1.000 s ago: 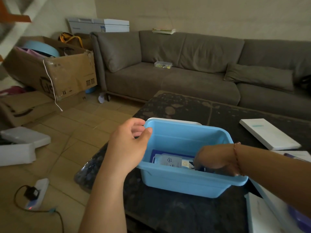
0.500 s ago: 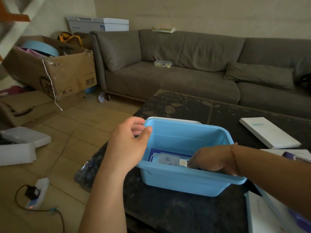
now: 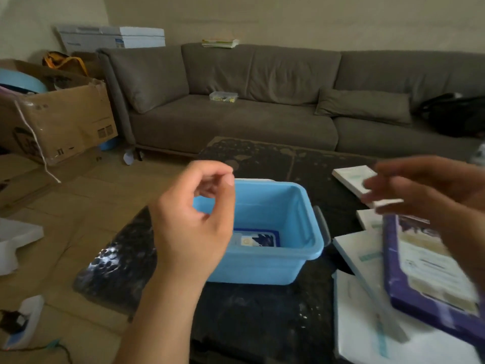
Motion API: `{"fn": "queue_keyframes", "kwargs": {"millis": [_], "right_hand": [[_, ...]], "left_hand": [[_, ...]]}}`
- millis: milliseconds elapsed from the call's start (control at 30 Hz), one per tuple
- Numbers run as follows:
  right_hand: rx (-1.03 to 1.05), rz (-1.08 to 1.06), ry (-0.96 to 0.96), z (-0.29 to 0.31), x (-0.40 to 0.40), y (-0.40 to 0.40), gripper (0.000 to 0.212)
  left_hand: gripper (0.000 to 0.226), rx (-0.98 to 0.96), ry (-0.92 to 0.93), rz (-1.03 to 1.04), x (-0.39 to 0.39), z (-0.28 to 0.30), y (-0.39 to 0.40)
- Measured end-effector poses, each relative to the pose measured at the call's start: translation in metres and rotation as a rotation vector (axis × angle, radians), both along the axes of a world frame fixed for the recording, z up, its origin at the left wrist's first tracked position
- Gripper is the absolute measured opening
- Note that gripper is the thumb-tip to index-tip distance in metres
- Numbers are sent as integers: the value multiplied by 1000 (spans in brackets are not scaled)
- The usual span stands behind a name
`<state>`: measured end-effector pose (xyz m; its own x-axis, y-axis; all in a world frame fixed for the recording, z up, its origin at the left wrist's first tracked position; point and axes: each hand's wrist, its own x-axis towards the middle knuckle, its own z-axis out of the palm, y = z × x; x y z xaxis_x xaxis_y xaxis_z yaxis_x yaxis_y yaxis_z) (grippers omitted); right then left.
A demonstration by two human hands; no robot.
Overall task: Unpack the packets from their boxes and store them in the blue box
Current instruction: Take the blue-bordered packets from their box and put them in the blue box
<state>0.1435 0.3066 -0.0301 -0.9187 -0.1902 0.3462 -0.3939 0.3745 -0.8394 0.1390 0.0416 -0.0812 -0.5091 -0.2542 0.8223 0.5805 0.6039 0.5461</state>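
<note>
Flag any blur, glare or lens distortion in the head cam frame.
Head view: right hand and the purple packet are motion-smeared; left hand and blue box stay fairly sharp. Room is dim, with one small glare patch on the dark table. Wide-angle bending shows at the sofa back.

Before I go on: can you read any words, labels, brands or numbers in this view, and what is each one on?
None can be read.
Cardboard box: dark printed symbols on the side, no legible words.
White chest: a small blue label, too small.
Purple packet: lines of print on a pale panel, motion-blurred.
White boxes: teal marks, blurred.
Packet in the blue box: a small round mark only.
</note>
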Motion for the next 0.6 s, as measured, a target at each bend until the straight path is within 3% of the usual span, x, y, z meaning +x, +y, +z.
{"fn": "queue_keyframes", "kwargs": {"millis": [67,200,333,433,600], "right_hand": [[14,-239,100,-26,16,45,43],[297,-474,177,-75,41,100,17],[718,-379,144,-104,57,133,48],[861,-295,110,-119,61,151,65],[740,-349,429,-139,57,161,36]], "left_hand": [[13,-110,83,-149,10,-4,35],[9,-451,-41,-503,23,-31,103],[15,-834,-334,-742,24,-61,144],[27,-905,-403,-803,24,-72,162],[34,-967,-386,-748,20,-79,179]]}}
